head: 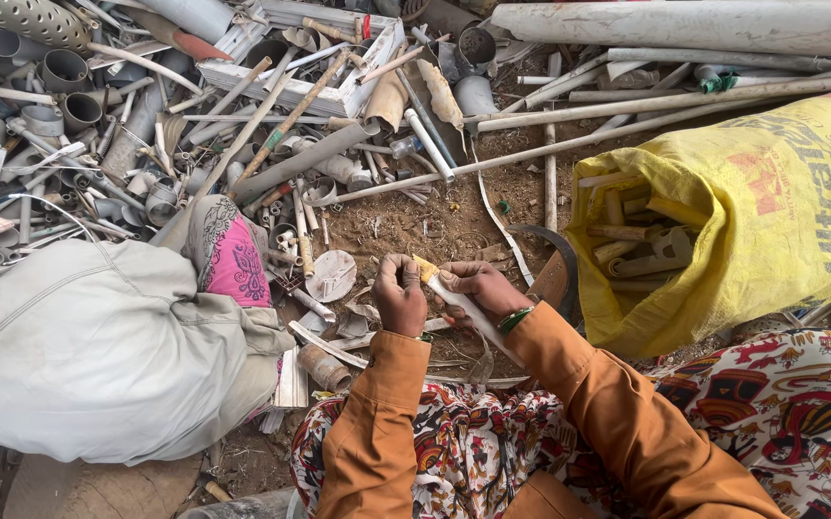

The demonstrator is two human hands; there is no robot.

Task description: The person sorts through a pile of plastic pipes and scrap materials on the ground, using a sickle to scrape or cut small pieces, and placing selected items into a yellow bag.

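Note:
My left hand (pixel 400 294) is closed around the upper end of a thin white plastic pipe piece (pixel 462 308) with a yellowish tip. My right hand (pixel 479 288) grips the same piece lower down, a green bangle on its wrist. Both arms wear orange sleeves. The hands are held together above bare dirt, over my lap in patterned cloth.
A yellow woven sack (pixel 761 221) full of pipe scraps lies open at the right. A heap of grey and white pipes and fittings (pixel 146 115) covers the ground ahead and left. Long pipes (pixel 684 96) lie at the top right. A large grey-white sack (pixel 98 346) sits at the left.

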